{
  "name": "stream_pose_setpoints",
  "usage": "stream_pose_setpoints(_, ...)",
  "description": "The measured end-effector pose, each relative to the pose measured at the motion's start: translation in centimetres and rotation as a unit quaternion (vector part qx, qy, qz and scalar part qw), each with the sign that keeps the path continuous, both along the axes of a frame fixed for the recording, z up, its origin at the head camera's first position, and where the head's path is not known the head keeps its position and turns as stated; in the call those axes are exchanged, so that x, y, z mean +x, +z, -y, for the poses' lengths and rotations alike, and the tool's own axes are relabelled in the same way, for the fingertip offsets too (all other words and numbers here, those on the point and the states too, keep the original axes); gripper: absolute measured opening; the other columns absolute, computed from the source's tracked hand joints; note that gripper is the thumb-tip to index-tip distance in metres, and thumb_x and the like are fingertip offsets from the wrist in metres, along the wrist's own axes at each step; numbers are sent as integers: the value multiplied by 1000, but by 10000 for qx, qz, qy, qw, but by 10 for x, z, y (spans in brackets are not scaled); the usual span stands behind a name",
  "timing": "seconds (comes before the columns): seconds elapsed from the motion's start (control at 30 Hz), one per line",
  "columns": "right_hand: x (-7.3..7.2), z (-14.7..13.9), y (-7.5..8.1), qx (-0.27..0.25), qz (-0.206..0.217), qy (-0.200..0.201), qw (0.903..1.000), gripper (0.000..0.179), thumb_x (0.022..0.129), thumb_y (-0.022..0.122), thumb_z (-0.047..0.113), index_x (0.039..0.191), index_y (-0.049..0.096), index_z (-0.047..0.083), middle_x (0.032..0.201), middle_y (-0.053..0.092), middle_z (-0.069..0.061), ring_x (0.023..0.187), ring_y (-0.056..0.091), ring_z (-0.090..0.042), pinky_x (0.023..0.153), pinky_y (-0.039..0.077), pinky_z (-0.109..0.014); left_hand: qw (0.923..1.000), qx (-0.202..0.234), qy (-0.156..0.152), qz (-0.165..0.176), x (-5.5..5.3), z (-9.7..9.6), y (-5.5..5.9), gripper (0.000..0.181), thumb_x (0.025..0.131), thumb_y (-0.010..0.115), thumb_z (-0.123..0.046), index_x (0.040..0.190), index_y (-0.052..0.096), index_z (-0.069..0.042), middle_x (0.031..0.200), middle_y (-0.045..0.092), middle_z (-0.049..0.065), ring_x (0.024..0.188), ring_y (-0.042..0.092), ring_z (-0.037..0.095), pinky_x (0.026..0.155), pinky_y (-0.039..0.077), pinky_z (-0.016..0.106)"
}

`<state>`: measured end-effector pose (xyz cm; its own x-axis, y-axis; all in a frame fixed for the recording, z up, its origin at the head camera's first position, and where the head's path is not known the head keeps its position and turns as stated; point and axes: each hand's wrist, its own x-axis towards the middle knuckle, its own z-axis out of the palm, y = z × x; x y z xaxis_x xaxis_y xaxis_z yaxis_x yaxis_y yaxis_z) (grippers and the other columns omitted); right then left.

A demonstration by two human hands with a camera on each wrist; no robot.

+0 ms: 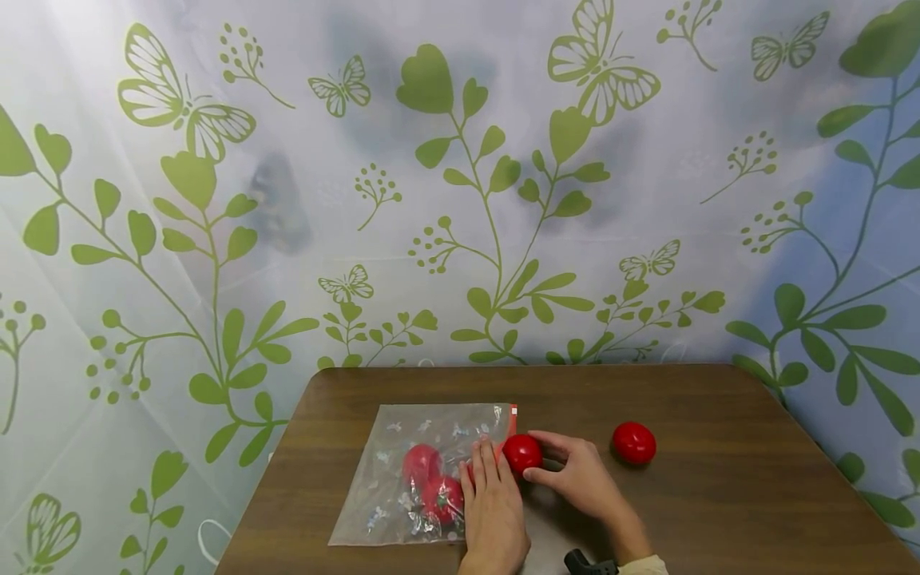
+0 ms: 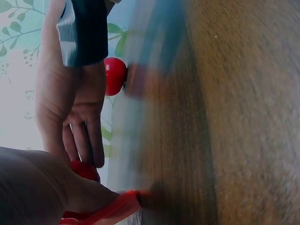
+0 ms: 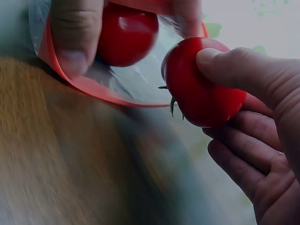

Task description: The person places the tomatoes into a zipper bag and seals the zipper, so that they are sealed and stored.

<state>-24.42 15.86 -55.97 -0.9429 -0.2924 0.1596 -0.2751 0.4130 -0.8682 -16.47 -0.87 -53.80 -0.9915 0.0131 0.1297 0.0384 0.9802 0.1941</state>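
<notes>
A clear zip bag (image 1: 391, 511) with a red-orange edge lies on the table, with red tomatoes (image 1: 443, 499) inside. My left hand (image 1: 494, 503) lies over its mouth; in the right wrist view, its thumb and a finger hold the red rim (image 3: 108, 97) apart. One tomato (image 3: 126, 37) sits just within that mouth. With thumb and fingers, my right hand (image 1: 582, 479) grips another tomato (image 1: 522, 454) right beside the opening. That tomato (image 3: 201, 84) shows a green stem end towards the bag. Part of the bag's mouth is hidden under my left hand.
A loose tomato (image 1: 634, 443) stands on the brown wooden table (image 1: 719, 495), to the right of my right hand. Behind the table hangs a pale curtain (image 1: 460, 200) with green leaves and butterflies. A dark strap (image 1: 589, 563) is around my right wrist.
</notes>
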Motion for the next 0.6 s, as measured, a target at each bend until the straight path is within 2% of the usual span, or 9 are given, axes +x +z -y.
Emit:
stream_pose_setpoints(0.37,-2,19,-1,-45,-83,-72,9999,64,83,98,25,140,74,8,134,78,-15,118,79,-31,100,63,-46,9998,-109,51,-159,0,-1,-1,110,68,99,-16,162,45,3,174,37,24,163,35,41,132,29,63)
stream_pose_setpoints(0.6,-5,27,-2,286,-35,-298,9991,63,83,98,25,139,74,10,135,78,-14,116,80,-30,101,63,-48,9996,-143,57,-243,2,-2,0,113,66,100,-18,163,44,3,175,36,23,164,35,41,132,29,63)
